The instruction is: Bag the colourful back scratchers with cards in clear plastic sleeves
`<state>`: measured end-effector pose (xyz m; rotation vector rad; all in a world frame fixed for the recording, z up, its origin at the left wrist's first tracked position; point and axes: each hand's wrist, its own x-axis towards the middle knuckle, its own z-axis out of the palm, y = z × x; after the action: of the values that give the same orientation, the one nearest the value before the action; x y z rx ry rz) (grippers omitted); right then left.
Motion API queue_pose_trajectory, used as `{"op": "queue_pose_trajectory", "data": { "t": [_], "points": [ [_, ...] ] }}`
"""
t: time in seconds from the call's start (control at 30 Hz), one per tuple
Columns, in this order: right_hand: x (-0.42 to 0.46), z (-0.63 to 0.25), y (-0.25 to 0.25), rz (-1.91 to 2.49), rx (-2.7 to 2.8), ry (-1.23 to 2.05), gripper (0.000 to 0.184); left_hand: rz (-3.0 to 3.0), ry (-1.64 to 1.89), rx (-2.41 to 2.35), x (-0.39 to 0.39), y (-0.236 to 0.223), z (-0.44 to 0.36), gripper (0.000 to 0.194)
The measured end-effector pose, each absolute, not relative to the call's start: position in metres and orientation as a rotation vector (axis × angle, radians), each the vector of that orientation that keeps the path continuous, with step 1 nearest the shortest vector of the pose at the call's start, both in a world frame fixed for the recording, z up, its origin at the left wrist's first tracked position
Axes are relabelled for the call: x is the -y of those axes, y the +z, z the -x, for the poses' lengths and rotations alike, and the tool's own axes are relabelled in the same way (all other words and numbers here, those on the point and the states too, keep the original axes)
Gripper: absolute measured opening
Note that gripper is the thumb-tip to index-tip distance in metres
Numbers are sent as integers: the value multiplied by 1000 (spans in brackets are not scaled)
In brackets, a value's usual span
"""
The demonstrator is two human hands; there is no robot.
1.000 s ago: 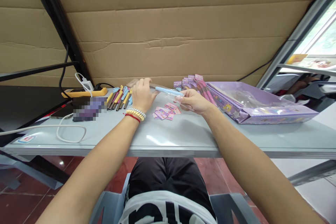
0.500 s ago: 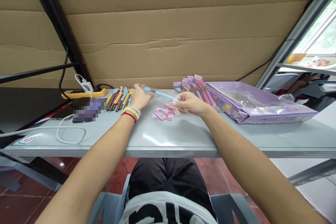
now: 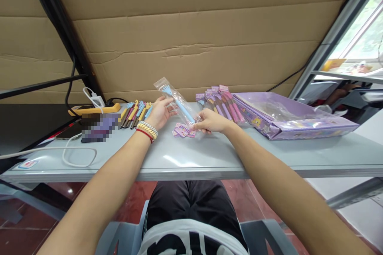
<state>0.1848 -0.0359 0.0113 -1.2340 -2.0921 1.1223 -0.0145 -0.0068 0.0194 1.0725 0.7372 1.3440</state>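
My right hand (image 3: 211,121) pinches the lower end of a clear plastic sleeve (image 3: 176,97) with a blue hand-shaped stick inside; the sleeve tilts up and to the left. My left hand (image 3: 160,112) is beside the sleeve with its fingers loosely open, the fingertips touching the plastic. Several small pink and purple labels (image 3: 182,130) lie on the grey table (image 3: 209,155) just under my right hand. A row of loose coloured sticks (image 3: 136,112) lies left of my left hand.
Packed sticks with purple header cards (image 3: 218,101) lie beside a purple box lid (image 3: 293,121) on the right. A yellow power strip (image 3: 94,108), a phone and a white cable (image 3: 77,155) are on the left. Cardboard sheets stand behind the table.
The sleeve, which lay nearly flat between both hands, has been tilted up at its left end. My left hand let go of it and opened; my right hand lowered towards the labels.
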Motion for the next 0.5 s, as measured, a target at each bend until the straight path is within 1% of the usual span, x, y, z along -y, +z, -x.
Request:
{"op": "queue_pose_trajectory", "data": {
  "t": [0.07,0.13,0.3,0.5],
  "points": [
    [36,-184,11,1279,2097,1074,25,-1155,1248,-705,9,17,13,24],
    [37,-183,12,1306,2093,1031,25,-1216,1170,-726,11,14,10,20],
    [39,-181,14,1358,2105,972,30,-1295,1132,-789,15,11,3,31],
    [38,-183,15,1316,2176,1055,30,-1286,1348,-834,12,12,4,41]
  ]
}}
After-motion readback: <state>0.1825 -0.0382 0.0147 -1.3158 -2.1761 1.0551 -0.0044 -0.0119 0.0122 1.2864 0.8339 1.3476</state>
